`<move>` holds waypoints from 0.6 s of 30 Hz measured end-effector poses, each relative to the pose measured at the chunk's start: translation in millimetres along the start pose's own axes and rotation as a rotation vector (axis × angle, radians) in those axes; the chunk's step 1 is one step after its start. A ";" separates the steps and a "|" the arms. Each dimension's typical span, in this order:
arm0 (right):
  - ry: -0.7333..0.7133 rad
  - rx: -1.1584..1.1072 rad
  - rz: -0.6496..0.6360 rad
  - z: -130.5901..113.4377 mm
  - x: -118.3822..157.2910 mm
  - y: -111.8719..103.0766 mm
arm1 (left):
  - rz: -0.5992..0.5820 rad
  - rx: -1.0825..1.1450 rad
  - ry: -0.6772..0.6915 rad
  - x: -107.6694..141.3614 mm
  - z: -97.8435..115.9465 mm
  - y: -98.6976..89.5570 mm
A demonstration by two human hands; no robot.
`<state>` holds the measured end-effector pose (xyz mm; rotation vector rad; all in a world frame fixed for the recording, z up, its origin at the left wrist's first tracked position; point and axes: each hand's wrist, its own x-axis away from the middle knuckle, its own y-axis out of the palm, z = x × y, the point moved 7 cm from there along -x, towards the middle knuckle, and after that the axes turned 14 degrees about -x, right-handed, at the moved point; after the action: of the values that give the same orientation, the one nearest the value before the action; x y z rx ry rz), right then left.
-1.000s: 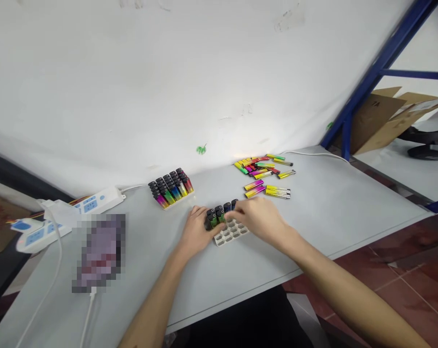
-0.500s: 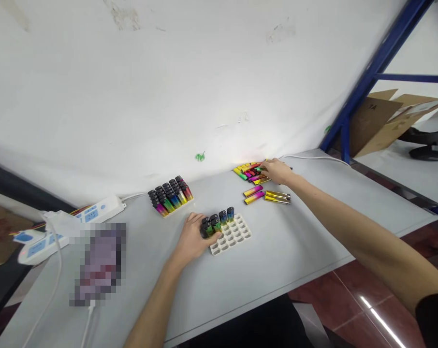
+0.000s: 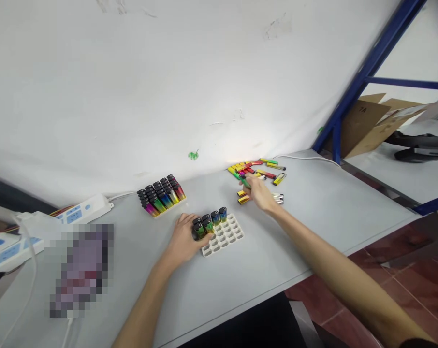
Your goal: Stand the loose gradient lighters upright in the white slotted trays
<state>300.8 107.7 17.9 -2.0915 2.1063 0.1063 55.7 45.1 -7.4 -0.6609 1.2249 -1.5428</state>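
My left hand (image 3: 185, 239) is closed round the left end of a white holed tray (image 3: 223, 246), thumb in front and fingers behind. Several black-capped lighters (image 3: 207, 224), green and blue, stand upright in that tray's left and back holes; the other visible holes hold nothing. My right hand (image 3: 258, 191) pinches a green lighter (image 3: 245, 181) above the table, just in front of a loose pile of lighters (image 3: 246, 166). Partly behind this hand lie a few yellow and gold lighters (image 3: 243, 198).
A second tray of upright lighters (image 3: 162, 197) stands at the back left by the wall. Further left are a power strip (image 3: 79, 212), a blurred-out object (image 3: 81, 266) and cables. A blue metal frame (image 3: 364, 72) and a cardboard box (image 3: 364, 123) are on the right.
My right hand has come from the pile toward the left and nearer to me, with a green lighter in it. My left hand keeps its hold on the tray. The view has shifted slightly.
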 end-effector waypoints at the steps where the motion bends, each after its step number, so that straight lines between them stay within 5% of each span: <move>1: 0.068 -0.095 -0.003 3.1 5.2 10.8 | 0.003 0.000 0.001 -0.1 -0.4 -0.1; 7: 0.262 -0.505 0.004 13.8 24.0 41.6 | -0.005 0.009 0.019 -0.3 -0.9 1.3; 18: 0.394 -0.682 0.028 24.5 34.2 36.6 | -0.022 0.015 0.009 1.7 -4.8 7.7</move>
<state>266.0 78.6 -14.5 -2.6248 2.5990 0.5232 53.8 45.5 -16.4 -0.6600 1.2158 -1.5732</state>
